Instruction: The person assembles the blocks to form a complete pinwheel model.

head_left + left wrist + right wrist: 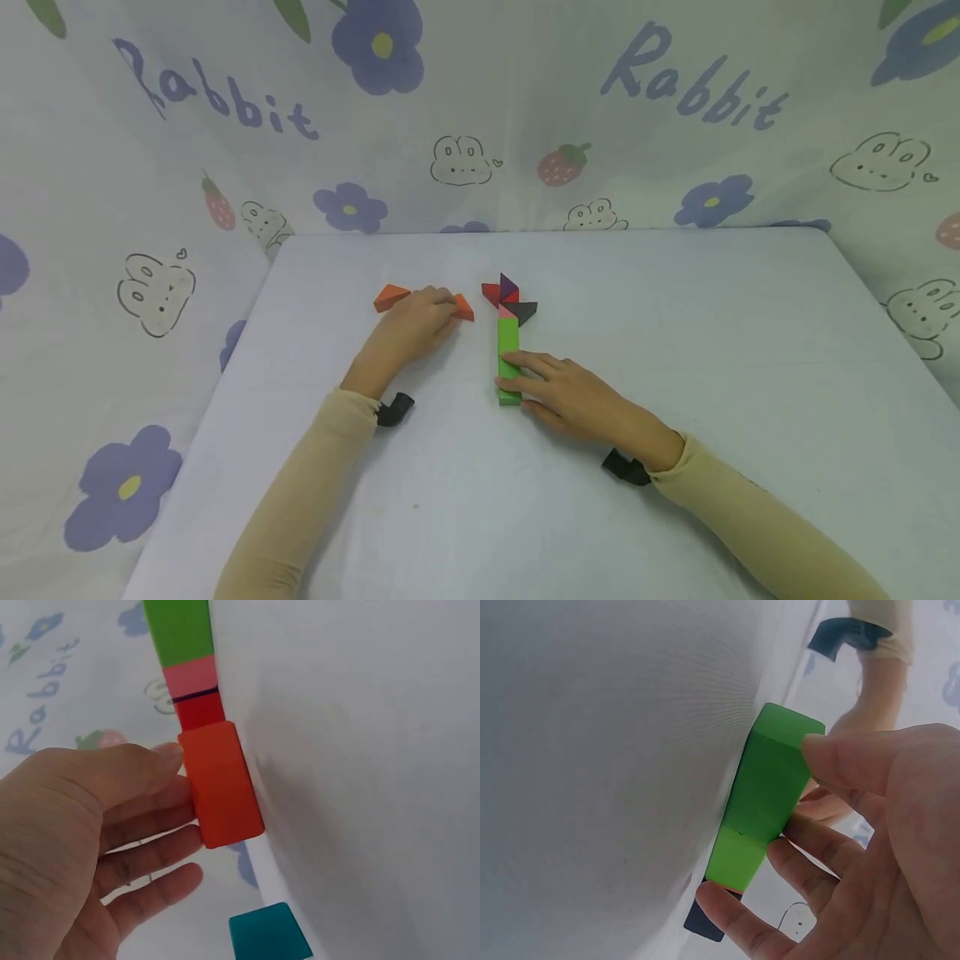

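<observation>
My left hand pinches an orange triangular block by its left end; the left wrist view shows the thumb and fingers at the edge of this orange block. Another orange block lies just left of that hand. My right hand holds the near part of a long green block, with fingers over it and the thumb on its right side. Beyond its far end are a pink piece, a dark block, a red block and a purple triangle.
A teal block shows at the bottom of the left wrist view. Black wrist cameras sit at both cuffs. White cloth covers the table, and a printed rabbit-and-flower curtain stands behind and at both sides.
</observation>
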Tool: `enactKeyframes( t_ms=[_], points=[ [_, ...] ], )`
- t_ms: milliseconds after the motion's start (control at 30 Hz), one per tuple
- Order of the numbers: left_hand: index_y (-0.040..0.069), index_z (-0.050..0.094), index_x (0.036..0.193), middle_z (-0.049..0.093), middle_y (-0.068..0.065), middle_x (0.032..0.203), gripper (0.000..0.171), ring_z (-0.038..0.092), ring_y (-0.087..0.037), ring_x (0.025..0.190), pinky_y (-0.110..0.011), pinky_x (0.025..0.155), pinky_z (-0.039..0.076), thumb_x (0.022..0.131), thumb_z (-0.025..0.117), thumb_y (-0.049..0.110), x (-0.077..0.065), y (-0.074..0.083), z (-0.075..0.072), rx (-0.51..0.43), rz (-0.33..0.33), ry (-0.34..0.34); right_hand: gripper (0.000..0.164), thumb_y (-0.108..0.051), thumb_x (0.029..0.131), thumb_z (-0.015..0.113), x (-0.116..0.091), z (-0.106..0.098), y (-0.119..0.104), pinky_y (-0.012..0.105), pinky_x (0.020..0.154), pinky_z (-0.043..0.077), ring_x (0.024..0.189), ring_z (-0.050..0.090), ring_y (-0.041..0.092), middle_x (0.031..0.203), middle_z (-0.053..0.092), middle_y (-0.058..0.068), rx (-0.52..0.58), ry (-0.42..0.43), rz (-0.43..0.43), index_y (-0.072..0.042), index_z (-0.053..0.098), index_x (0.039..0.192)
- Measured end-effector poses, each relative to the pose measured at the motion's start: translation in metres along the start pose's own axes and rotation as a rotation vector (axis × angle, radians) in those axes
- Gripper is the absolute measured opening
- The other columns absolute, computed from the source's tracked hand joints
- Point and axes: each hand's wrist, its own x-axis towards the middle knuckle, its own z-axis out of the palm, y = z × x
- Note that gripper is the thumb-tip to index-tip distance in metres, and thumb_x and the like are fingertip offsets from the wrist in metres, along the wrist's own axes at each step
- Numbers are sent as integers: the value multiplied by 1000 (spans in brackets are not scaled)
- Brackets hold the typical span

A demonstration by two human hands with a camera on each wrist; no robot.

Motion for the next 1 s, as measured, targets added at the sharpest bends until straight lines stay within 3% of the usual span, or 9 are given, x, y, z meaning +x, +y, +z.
enactKeyframes(
  t_ms=[433, 667, 1000],
  points=[
    [6, 56, 138, 53, -10, 144, 43, 49, -28, 134, -46, 111, 42, 97, 62, 18, 3, 6, 13, -6, -13, -64, 47, -21, 96, 63, 0, 1, 1, 41, 92, 55, 138, 43, 20, 152, 41, 0, -8, -5, -2, -29, 54, 141],
    [7, 51, 142, 50, -12, 145, 46, 49, -28, 134, -44, 110, 43, 99, 59, 21, 3, 7, 19, 25, 32, -23, 46, -20, 96, 64, 1, 0, 0, 41, 90, 56, 137, 44, 20, 152, 42, 0, -3, 0, -4, -28, 55, 140],
    [6, 46, 146, 46, -10, 150, 50, 49, -29, 134, -44, 112, 41, 100, 56, 25, 4, 10, 20, 5, 5, -64, 48, -18, 94, 65, 1, -1, -1, 41, 90, 56, 137, 45, 21, 152, 42, 1, -6, 2, -7, -27, 55, 140]
  ],
)
